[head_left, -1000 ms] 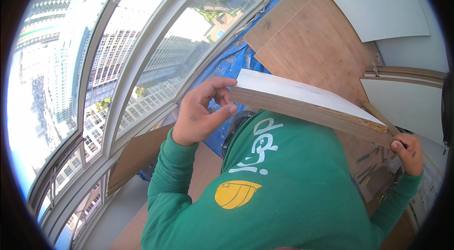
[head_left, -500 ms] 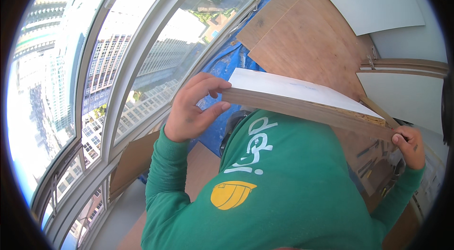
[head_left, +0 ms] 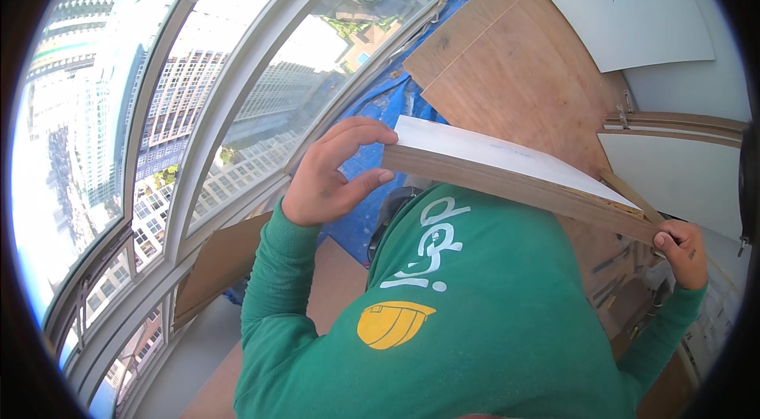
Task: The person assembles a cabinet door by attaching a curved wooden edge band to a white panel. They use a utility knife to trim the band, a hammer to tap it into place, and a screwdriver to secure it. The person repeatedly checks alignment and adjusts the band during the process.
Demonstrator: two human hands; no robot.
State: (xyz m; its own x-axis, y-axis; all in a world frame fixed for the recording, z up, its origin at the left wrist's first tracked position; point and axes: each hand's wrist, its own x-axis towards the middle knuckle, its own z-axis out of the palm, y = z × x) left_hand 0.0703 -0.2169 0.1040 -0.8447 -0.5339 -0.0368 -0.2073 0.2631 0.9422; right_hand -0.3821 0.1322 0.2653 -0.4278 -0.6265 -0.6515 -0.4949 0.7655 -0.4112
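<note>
Board [head_left: 508, 173] crosses before you; your right grip [head_left: 682, 253] clasps its right end; your left grip [head_left: 323, 180] stands spread at the left corner.

- The right hand [head_left: 682, 254] is covering one corner of the board [head_left: 514, 171].
- The shirt [head_left: 507, 300] is running off the lower edge.
- Small objects [head_left: 610, 262] are blurring past recognition.

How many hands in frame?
2. Left hand at the left end of the white-topped board; right hand gripping its right end. Some fingers are hidden, but no other hand shows.
</note>
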